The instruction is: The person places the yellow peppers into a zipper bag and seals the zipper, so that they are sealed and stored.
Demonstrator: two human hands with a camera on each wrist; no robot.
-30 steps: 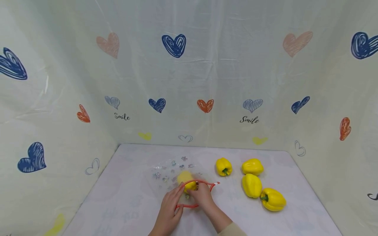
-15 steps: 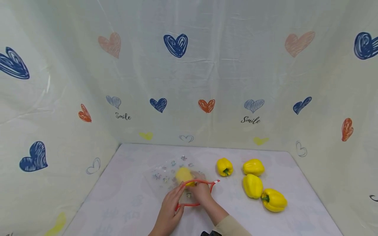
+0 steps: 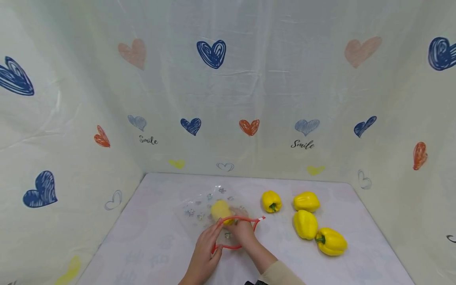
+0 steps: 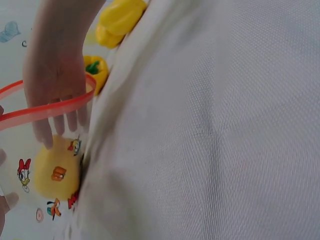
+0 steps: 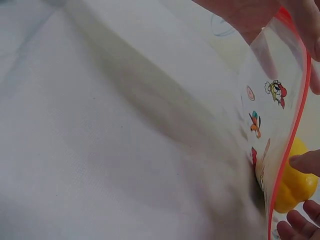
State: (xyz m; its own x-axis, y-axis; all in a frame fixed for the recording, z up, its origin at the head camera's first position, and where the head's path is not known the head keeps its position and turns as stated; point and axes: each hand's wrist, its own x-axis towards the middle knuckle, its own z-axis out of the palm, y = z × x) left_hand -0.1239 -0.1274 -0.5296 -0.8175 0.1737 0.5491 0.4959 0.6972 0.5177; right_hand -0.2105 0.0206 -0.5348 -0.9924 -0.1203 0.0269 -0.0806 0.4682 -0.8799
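A clear zip bag (image 3: 192,213) with a red rim and printed cartoon figures lies on the table, its mouth towards me. My left hand (image 3: 204,249) holds the mouth apart, thumb and fingers at the red rim. Inside the bag lies a yellow bell pepper (image 3: 221,209), seen through the film in the left wrist view. My right hand (image 3: 244,231) reaches through the mouth, its fingers extended beside this pepper. In the right wrist view, the right thumb (image 5: 306,163) and fingertips stand spread about the pepper (image 5: 295,182); contact is hard to tell.
Several more yellow bell peppers lie to the right of the bag: one alone (image 3: 272,202), and a group with a back one (image 3: 306,202), a middle one (image 3: 305,224) and a front one (image 3: 331,241). A heart-printed curtain (image 3: 228,99) surrounds the white table (image 3: 149,221).
My right hand has moved deeper into the bag, and the pepper has slid further from the mouth. The right fingers have straightened beside it. My left hand stays at the rim.
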